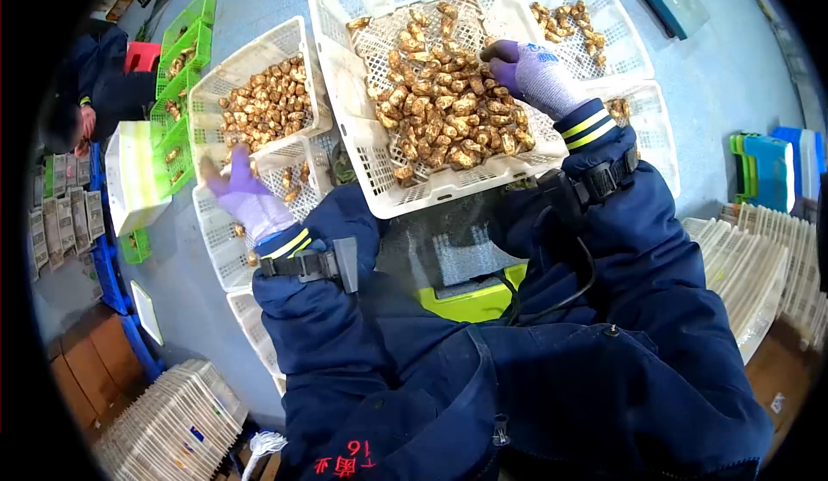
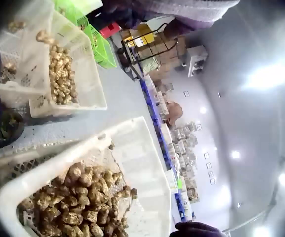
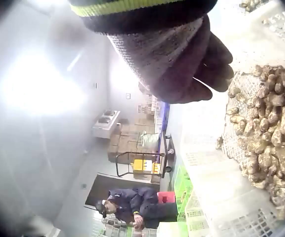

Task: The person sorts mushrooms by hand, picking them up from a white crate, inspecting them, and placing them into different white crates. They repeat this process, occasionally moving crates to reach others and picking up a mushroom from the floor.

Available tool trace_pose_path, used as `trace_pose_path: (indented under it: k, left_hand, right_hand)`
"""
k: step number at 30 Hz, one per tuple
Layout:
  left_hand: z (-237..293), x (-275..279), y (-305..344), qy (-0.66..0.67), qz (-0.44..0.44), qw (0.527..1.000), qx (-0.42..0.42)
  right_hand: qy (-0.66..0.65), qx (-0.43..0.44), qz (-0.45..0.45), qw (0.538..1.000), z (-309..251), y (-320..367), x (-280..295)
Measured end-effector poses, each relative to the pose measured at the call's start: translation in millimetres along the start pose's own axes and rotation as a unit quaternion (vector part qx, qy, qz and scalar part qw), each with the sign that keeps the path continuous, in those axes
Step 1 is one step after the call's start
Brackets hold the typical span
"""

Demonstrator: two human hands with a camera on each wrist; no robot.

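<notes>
At the far left of my head view another person (image 1: 86, 101) in dark clothes bends beside the green baskets (image 1: 185, 37). Next comes a white basket (image 1: 246, 54) half full of mushrooms. Just below it the left hand (image 1: 243, 196), in a purple glove, reaches out over a lower basket (image 1: 220, 244) with its fingers stretched forward. I cannot tell whether it pinches anything at the tips. In the middle, the big white crate (image 1: 431, 194) rests tilted against the lap and carries the main heap of mushrooms (image 1: 440, 114). The right hand (image 1: 528, 74) hovers over the heap's far right edge with its fingers curled down. I cannot tell whether they hold a mushroom. Further right is another white basket (image 1: 625, 45), then stacked trays (image 1: 742, 265).
</notes>
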State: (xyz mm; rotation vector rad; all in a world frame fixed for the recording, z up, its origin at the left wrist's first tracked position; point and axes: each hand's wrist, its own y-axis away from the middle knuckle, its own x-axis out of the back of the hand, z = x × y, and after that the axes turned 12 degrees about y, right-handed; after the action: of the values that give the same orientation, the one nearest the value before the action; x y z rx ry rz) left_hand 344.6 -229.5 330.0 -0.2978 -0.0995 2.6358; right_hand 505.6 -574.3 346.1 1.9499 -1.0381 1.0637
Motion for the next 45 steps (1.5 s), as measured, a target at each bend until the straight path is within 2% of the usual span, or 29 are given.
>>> trace_pose_path:
  k: [3, 5, 6, 7, 9, 10, 11, 12, 14, 15, 18, 20, 22, 24, 25, 26, 28, 29, 30, 31, 32, 34, 36, 38, 39, 40, 42, 44, 45]
  left_hand:
    - [4, -22, 19, -0.071, -0.133, 0.988, -0.043]
    - [12, -39, 31, 0.002, -0.17, 0.984, 0.042]
    - [14, -44, 35, 0.04, -0.19, 0.978, 0.079]
    - [1, -44, 34, -0.027, -0.22, 0.975, 0.002]
    - [5, -49, 39, 0.043, -0.209, 0.973, 0.083]
    - [6, -49, 38, 0.077, -0.202, 0.969, 0.121]
    - [7, -48, 37, 0.056, -0.258, 0.961, 0.081]
    - [9, -49, 42, 0.127, -0.21, 0.954, 0.17]
    - [12, -50, 39, 0.133, -0.184, 0.949, 0.218]
    - [11, -48, 36, 0.139, -0.181, 0.948, 0.224]
    - [11, -42, 30, 0.141, -0.184, 0.951, 0.207]
    - [14, -41, 31, 0.174, -0.174, 0.939, 0.239]
    - [11, -40, 32, 0.176, -0.193, 0.929, 0.261]
    - [0, -38, 38, 0.146, -0.244, 0.919, 0.275]
    - [-2, -41, 43, 0.16, -0.233, 0.91, 0.302]
    - [-3, -48, 49, 0.175, -0.222, 0.901, 0.328]
    - [-3, -57, 59, 0.201, -0.2, 0.881, 0.378]
    - [12, -59, 56, 0.191, -0.214, 0.856, 0.43]
    - [13, -57, 55, 0.192, -0.217, 0.856, 0.428]
    - [13, -54, 51, 0.193, -0.22, 0.856, 0.426]
    - [11, -53, 49, 0.193, -0.222, 0.856, 0.426]
    - [8, -54, 47, 0.224, -0.175, 0.869, 0.405]
    - [12, -56, 45, 0.166, -0.127, 0.902, 0.377]
    - [4, -54, 45, 0.144, -0.164, 0.929, 0.3]
    - [8, -56, 44, 0.136, -0.167, 0.933, 0.288]
    - [10, -57, 43, 0.112, -0.174, 0.938, 0.28]
    - [14, -56, 41, 0.061, -0.2, 0.947, 0.245]
    - [17, -55, 41, 0.138, -0.159, 0.925, 0.317]
    - [13, -50, 42, 0.064, -0.23, 0.938, 0.252]
  right_hand:
    - [0.064, -0.011, -0.031, 0.997, 3, -3, -9]
    - [0.082, -0.048, -0.113, 0.989, -8, -11, -11]
    - [0.097, 0.002, -0.126, 0.987, -7, -15, -20]
    - [0.132, 0.041, -0.136, 0.981, -3, -27, -37]
    - [0.184, 0.117, -0.177, 0.96, -12, -49, -56]
    - [0.227, 0.113, -0.227, 0.94, -20, -58, -63]
    - [0.295, 0.104, -0.28, 0.907, -19, -73, -78]
    - [0.363, 0.096, -0.33, 0.866, -18, -85, -98]
    - [0.391, 0.056, -0.301, 0.868, -7, -87, -124]
    - [0.394, 0.031, -0.359, 0.846, 1, -99, -142]
    - [0.41, 0.01, -0.359, 0.838, -8, -95, -145]
    - [0.41, 0.05, -0.344, 0.843, 1, -100, -144]
    - [0.365, 0.086, -0.294, 0.879, 2, -104, -126]
    - [0.062, 0.007, -0.311, 0.948, -21, -100, -97]
    - [-0.087, -0.029, -0.315, 0.945, -35, -97, -84]
    - [-0.21, 0.006, -0.343, 0.915, -71, -80, -52]
    - [-0.167, 0.122, -0.342, 0.917, -102, -72, -24]
    - [-0.154, 0.129, -0.26, 0.944, -94, -85, -33]
    - [-0.14, 0.135, -0.177, 0.965, -84, -103, -44]
    - [-0.08, 0.056, -0.144, 0.985, -78, -113, -46]
    - [0.127, 0.066, -0.074, 0.987, -71, -126, -52]
    - [0.235, 0.094, -0.146, 0.956, -55, -143, -74]
    - [0.246, 0.22, -0.107, 0.938, -28, -149, -126]
    - [0.288, 0.256, -0.276, 0.88, -48, -135, -136]
    - [0.222, 0.271, -0.178, 0.92, -37, -115, -157]
    - [0.247, 0.281, -0.181, 0.909, -44, -103, -153]
    - [0.252, 0.288, -0.278, 0.881, -51, -85, -128]
    - [0.313, 0.225, -0.446, 0.808, -51, -73, -107]
    - [0.295, 0.245, -0.462, 0.8, -21, -74, -113]
